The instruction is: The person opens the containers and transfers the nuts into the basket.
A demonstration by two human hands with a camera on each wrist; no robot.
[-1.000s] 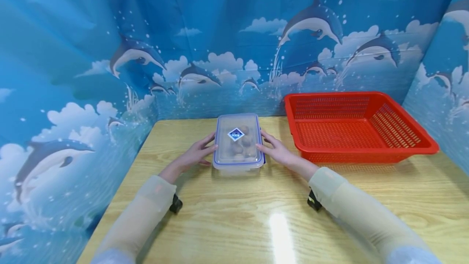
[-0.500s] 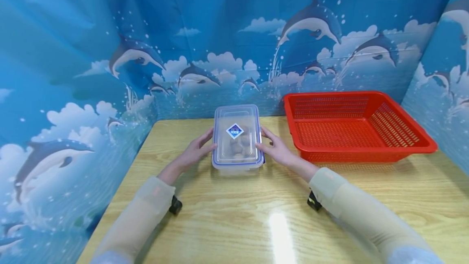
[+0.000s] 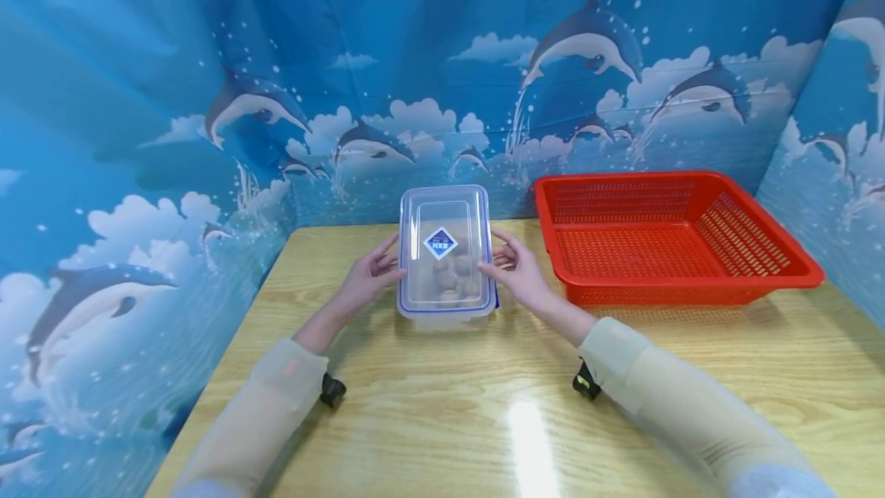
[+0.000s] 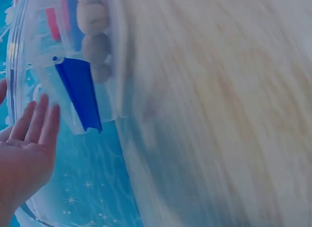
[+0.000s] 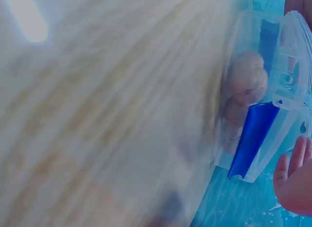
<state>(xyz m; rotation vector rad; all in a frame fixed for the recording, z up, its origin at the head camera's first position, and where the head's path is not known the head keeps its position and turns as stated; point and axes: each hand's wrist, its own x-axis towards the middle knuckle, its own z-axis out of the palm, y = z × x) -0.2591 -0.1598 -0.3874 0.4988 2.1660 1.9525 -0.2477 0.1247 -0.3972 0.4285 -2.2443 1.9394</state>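
Note:
A clear food container (image 3: 442,323) with several beige round things (image 3: 459,275) inside stands on the wooden table. Its clear lid (image 3: 442,210) has a blue rim and a diamond label, and slopes with the far edge higher. At the lid's left edge my left hand (image 3: 369,279) holds it, thumb on the rim and fingers at the side. Opposite, my right hand (image 3: 522,275) grips the right edge in the same way. A blue clasp (image 4: 80,92) hangs loose on the left side, another blue clasp (image 5: 254,139) on the right. How far lid and body stand apart is unclear.
A red perforated plastic basket (image 3: 677,252) stands right of the container, near the back. Blue dolphin-printed sheeting (image 3: 415,60) hangs behind and at both sides of the wooden table (image 3: 429,406).
The lid's far edge has risen, so it slopes more steeply toward me, while its near edge stays about where it was. Both hands shifted only slightly, keeping to its sides.

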